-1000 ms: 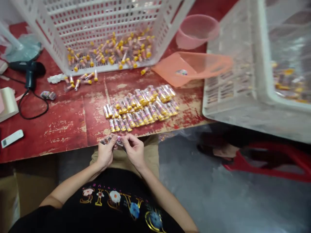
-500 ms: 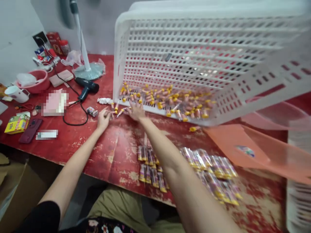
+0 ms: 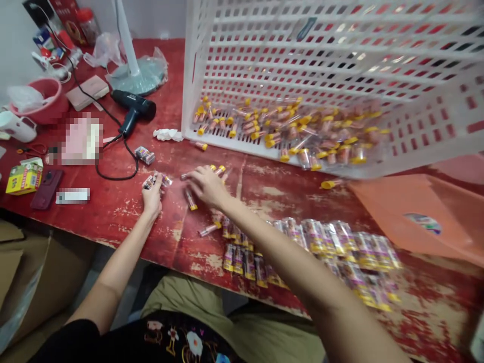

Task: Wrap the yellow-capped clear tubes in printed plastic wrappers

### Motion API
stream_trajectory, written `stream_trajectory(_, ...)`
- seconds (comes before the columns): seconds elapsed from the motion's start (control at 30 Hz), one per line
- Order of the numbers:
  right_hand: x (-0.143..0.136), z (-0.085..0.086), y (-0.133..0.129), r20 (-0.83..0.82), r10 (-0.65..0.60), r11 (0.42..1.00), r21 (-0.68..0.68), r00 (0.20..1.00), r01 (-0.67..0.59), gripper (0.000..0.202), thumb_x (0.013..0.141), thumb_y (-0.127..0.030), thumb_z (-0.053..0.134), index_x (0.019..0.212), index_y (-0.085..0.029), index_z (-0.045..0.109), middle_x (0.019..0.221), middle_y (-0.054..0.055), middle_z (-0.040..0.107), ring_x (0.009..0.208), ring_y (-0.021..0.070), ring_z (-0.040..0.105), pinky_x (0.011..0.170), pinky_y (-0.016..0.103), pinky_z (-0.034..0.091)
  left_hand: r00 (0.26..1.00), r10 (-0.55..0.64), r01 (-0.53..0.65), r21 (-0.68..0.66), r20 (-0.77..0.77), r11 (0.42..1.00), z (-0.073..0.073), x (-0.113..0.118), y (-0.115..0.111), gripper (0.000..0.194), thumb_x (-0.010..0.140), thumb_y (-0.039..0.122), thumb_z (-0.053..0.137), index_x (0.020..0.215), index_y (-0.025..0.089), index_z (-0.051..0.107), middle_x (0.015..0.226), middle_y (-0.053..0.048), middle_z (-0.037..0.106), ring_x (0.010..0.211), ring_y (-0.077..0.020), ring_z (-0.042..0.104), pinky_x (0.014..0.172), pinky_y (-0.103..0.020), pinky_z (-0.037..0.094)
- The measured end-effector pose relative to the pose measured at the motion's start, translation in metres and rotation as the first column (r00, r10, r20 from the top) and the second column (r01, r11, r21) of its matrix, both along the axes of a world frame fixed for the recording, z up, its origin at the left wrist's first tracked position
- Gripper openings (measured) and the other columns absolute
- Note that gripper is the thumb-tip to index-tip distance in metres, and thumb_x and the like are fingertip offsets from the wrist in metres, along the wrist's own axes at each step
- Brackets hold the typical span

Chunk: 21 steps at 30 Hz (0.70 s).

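Note:
My left hand [image 3: 152, 196] is closed on small printed labels [image 3: 152, 180] over the red table. Just right of it, my right hand [image 3: 207, 186] reaches over a few loose tubes, its fingers curled and slightly blurred; whether it grips one is unclear. A clear tube with a yellow cap [image 3: 191, 199] lies below its fingertips, and another tube [image 3: 208, 230] lies nearer the front edge. Rows of labelled tubes [image 3: 325, 237] stretch to the right, partly hidden under my right forearm. Many unlabelled tubes [image 3: 272, 126] lie in the tipped white basket [image 3: 242, 143].
A small stack of labels [image 3: 144, 155] lies beside the black hair dryer [image 3: 132, 108] and its looping cord. Further left are a pink bowl [image 3: 56, 98], a mug [image 3: 17, 126], a yellow box [image 3: 24, 176] and a phone [image 3: 46, 189]. An orange bag [image 3: 408, 212] lies at right.
My left hand has moved down slightly and now shows labels in it. My right hand has come away from the basket's edge, with several loose tubes now on the table around it. The view has shifted.

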State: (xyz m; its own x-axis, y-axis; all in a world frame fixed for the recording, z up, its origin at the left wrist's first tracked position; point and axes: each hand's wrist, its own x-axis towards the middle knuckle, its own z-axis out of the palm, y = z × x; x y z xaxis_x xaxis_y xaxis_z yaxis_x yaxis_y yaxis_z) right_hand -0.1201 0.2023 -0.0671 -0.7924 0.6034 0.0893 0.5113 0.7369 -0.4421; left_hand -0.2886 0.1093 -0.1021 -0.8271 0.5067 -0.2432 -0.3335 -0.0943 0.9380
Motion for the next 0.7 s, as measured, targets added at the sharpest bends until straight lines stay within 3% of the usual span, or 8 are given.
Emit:
stream_trajectory(0.1,-0.017,0.009,-0.025,0.151,-0.038,0.996,-0.068,0.988,0.049,0.042,0.091,-0.046,0.062,0.117,-0.013,0.061,0.112,0.018,0.063,0.100,0.0286,0.062,0.089,0.039,0.048,0.991,0.073,-0.068,-0.046,0.112,0.997,0.010,0.005,-0.026,0.046,0.057,0.046,0.090,0.078,0.015,0.062,0.068,0.004,0.063,0.048,-0.0037,0.048,0.045,-0.018,0.034)
stream_trajectory(0.17,-0.012,0.011,-0.039,0.232,-0.113,0.983,-0.114,0.966,0.142,0.041,0.088,-0.039,0.068,0.115,-0.010,0.058,0.107,0.018,0.064,0.094,0.0293,0.064,0.083,0.038,0.048,0.984,0.055,-0.045,-0.065,0.167,0.997,0.016,0.013,-0.041,0.047,0.056,0.045,0.090,0.079,0.015,0.062,0.069,0.003,0.064,0.048,-0.0039,0.050,0.044,-0.018,0.033)
stream_trajectory(0.27,0.023,0.015,-0.062,0.217,-0.161,0.970,-0.146,0.963,0.195,0.020,0.097,-0.028,0.051,0.108,-0.011,0.056,0.107,0.019,0.064,0.096,0.0281,0.064,0.083,0.036,0.047,0.969,0.012,0.002,-0.054,0.248,0.999,0.024,0.031,-0.057,0.047,0.054,0.039,0.092,0.083,0.015,0.064,0.074,0.002,0.067,0.052,-0.0043,0.055,0.042,-0.017,0.030)
stream_trajectory(0.33,0.056,0.020,-0.088,0.152,-0.184,0.956,-0.204,0.971,0.213,0.022,0.101,-0.031,0.039,0.106,-0.015,0.054,0.101,0.015,0.065,0.091,0.0256,0.063,0.079,0.035,0.046,0.959,-0.017,0.029,-0.039,0.282,0.999,0.029,0.044,-0.063,0.046,0.054,0.036,0.093,0.083,0.015,0.063,0.074,0.002,0.067,0.053,-0.0039,0.056,0.042,-0.016,0.029)
stream_trajectory(0.43,0.094,0.024,-0.142,0.128,-0.148,0.896,-0.402,0.981,0.187,0.021,0.101,-0.033,0.039,0.096,-0.019,0.054,0.078,0.008,0.063,0.069,0.0220,0.059,0.067,0.033,0.043,0.944,-0.097,0.117,-0.045,0.315,0.992,0.035,0.061,-0.073,0.042,0.058,0.035,0.091,0.081,0.015,0.063,0.072,0.003,0.066,0.054,-0.0050,0.057,0.042,-0.016,0.031)
stream_trajectory(0.53,0.105,0.025,-0.182,-0.004,-0.265,0.857,-0.460,0.964,0.234,0.019,0.099,-0.026,0.038,0.098,-0.018,0.056,0.090,0.012,0.065,0.081,0.0235,0.062,0.074,0.035,0.047,0.920,-0.147,0.178,-0.054,0.363,0.982,0.043,0.075,-0.084,0.040,0.058,0.031,0.091,0.081,0.015,0.063,0.070,0.003,0.065,0.056,-0.0062,0.060,0.040,-0.016,0.029)
stream_trajectory(0.6,0.106,0.027,-0.193,-0.198,-0.408,0.843,-0.456,0.891,0.284,0.022,0.101,-0.028,0.039,0.108,-0.017,0.057,0.104,0.013,0.065,0.097,0.0245,0.063,0.086,0.038,0.049,0.908,-0.169,0.196,-0.032,0.383,0.980,0.048,0.085,-0.091,0.041,0.056,0.030,0.092,0.079,0.014,0.062,0.068,0.004,0.064,0.055,-0.0052,0.060,0.040,-0.015,0.029)
stream_trajectory(0.7,0.115,0.029,-0.202,-0.438,-0.578,0.779,-0.548,0.689,0.305,0.025,0.099,-0.032,0.049,0.120,-0.021,0.057,0.113,0.011,0.065,0.105,0.0229,0.064,0.092,0.039,0.052,0.892,-0.241,0.261,-0.003,0.382,0.965,0.055,0.101,-0.100,0.045,0.054,0.036,0.093,0.076,0.013,0.061,0.065,0.004,0.063,0.052,-0.0037,0.056,0.040,-0.014,0.029)
